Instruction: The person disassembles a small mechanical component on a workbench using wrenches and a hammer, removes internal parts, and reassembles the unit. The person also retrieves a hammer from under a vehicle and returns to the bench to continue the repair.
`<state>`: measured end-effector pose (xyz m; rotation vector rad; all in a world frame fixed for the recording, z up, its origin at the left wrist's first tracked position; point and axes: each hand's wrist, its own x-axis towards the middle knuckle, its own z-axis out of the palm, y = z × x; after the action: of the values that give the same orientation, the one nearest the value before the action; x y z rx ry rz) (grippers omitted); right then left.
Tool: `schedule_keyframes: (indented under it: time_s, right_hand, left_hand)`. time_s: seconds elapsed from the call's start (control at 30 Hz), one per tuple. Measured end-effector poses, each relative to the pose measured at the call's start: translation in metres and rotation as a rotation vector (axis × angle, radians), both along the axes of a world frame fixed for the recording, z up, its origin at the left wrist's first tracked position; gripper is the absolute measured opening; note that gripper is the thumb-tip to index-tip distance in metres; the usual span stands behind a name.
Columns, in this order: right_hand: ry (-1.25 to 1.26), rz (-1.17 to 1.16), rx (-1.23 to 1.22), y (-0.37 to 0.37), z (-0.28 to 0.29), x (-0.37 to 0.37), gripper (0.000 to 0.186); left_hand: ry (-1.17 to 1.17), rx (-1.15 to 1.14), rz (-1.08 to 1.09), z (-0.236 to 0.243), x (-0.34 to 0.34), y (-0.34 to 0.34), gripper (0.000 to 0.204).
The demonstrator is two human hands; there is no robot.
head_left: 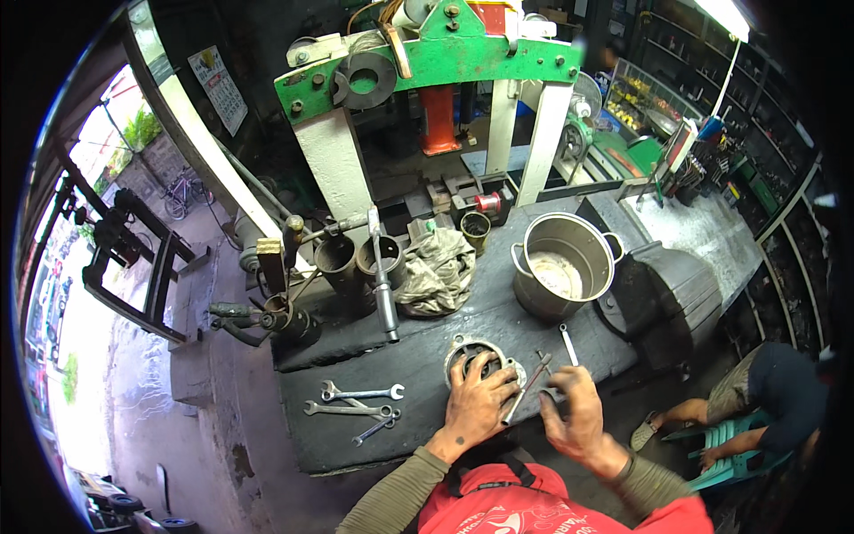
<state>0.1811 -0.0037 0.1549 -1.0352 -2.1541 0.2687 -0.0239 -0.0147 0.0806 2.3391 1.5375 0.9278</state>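
My left hand [476,396] lies over a round metal housing [459,342] near the bench's front edge, its fingers curled across the housing's opening and rim. They hide much of the part. To the right, my right hand [580,416] is raised above the bench edge, fingers bent around the lower end of a combination wrench [568,343], whose ring end points away from me. Between the hands rests a T-handle tool [528,388] with a thin crossbar. Several more combination wrenches [360,408] lie crossed in a loose pile left of the housing.
A large two-handled pot [544,298] stands at the back right of the dark workbench [427,360]. Behind the left hand are a crumpled cloth [440,271], metal cans [336,258] and a long steel tool [384,298]. A green press frame [418,67] rises beyond; a seated person [783,400] is at right.
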Motion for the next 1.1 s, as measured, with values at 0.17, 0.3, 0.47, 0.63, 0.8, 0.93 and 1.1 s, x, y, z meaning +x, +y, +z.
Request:
schedule_keyframes:
  time_s: [0.17,0.3,0.47,0.63,0.8,0.93,1.1]
  right_hand:
    - [0.67,-0.107,-1.22,-0.008,-0.018,-0.025,0.053]
    - [-0.033,0.072,-1.023,0.035,0.012,-0.025,0.057]
    - [-0.903,0.558,-0.509,0.069,0.042,-0.044,0.036]
    - [-1.011,0.872,0.232,0.063,0.049,-0.046,0.018]
    - [-0.098,0.279,0.032,0.037,0.047,-0.001,0.044]
    - [0.011,-0.046,-0.983,0.03,0.033,-0.002,0.071]
    - [-0.41,0.283,-0.873,0.056,0.032,-0.024,0.072]
  left_hand:
    - [0.029,-0.03,-0.019,0.005,-0.003,-0.002,0.028]
    - [0.03,0.024,-0.029,0.004,-0.002,0.001,0.038]
    - [-0.044,0.025,0.032,0.001,0.0,0.001,0.05]
    - [-0.014,0.004,0.021,0.001,-0.004,0.001,0.048]
    - [-0.012,0.043,0.006,0.0,0.0,0.0,0.032]
    - [0.004,0.036,-0.009,0.002,-0.002,-0.001,0.031]
    - [0.071,-0.018,-0.026,0.002,-0.005,0.0,0.035]
